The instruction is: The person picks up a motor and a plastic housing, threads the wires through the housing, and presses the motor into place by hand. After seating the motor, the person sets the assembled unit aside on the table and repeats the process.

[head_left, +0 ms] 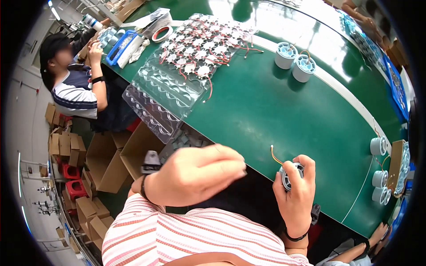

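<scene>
My right hand (pixel 298 195) grips a small light-blue round fan housing (pixel 285 178) from above, at the near edge of the green table. A thin wire with a white connector (pixel 272 146) runs out from it toward the far left. My left hand (pixel 199 175) is raised in front of my body, left of the table edge, and slightly blurred. Its fingers are pressed together and point right; anything between them is hidden. Two light-blue cylindrical housings (pixel 304 69) with wires stand farther back on the table.
Clear plastic trays (pixel 166 86) hold several white-and-black motor parts (pixel 203 70) with red wires and overhang the table's left edge. More blue housings (pixel 378 146) stand at the right. A co-worker (pixel 75 88) sits at left by a blue bin (pixel 120 48); cardboard boxes (pixel 104 162) lie below.
</scene>
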Tool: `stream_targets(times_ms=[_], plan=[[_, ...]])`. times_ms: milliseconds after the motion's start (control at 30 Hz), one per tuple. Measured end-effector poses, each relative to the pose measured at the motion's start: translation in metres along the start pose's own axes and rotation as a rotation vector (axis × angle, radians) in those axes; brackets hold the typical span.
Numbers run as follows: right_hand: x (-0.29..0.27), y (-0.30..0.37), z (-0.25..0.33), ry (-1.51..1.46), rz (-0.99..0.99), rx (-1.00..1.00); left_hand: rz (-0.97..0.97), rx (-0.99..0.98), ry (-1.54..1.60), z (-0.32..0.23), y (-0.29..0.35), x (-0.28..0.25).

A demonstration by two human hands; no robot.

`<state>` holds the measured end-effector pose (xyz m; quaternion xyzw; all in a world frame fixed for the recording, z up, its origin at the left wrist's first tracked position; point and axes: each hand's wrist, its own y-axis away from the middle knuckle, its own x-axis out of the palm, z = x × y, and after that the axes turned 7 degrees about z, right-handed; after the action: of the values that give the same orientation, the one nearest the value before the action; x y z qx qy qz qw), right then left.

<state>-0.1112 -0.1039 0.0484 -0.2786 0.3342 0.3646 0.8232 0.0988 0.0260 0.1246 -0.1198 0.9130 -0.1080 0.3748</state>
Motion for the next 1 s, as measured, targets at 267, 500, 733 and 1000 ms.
stream_targets(times_ms=[267,500,733,1000], plan=[[-0.001,0.008,0.004,-0.100,-0.087,0.055,-0.063,-0.357,-0.996,0.127,-0.028,-0.089],[-0.001,0.026,-0.005,-0.138,0.000,0.109,-0.040,-0.157,-0.823,0.190,-0.040,-0.093],[-0.010,0.027,-0.002,-0.146,0.004,0.110,-0.366,-0.318,-0.249,0.182,-0.035,-0.100],[-0.021,0.025,0.010,-0.192,-0.154,-0.066,-0.397,-0.422,0.458,0.066,-0.024,-0.031]])
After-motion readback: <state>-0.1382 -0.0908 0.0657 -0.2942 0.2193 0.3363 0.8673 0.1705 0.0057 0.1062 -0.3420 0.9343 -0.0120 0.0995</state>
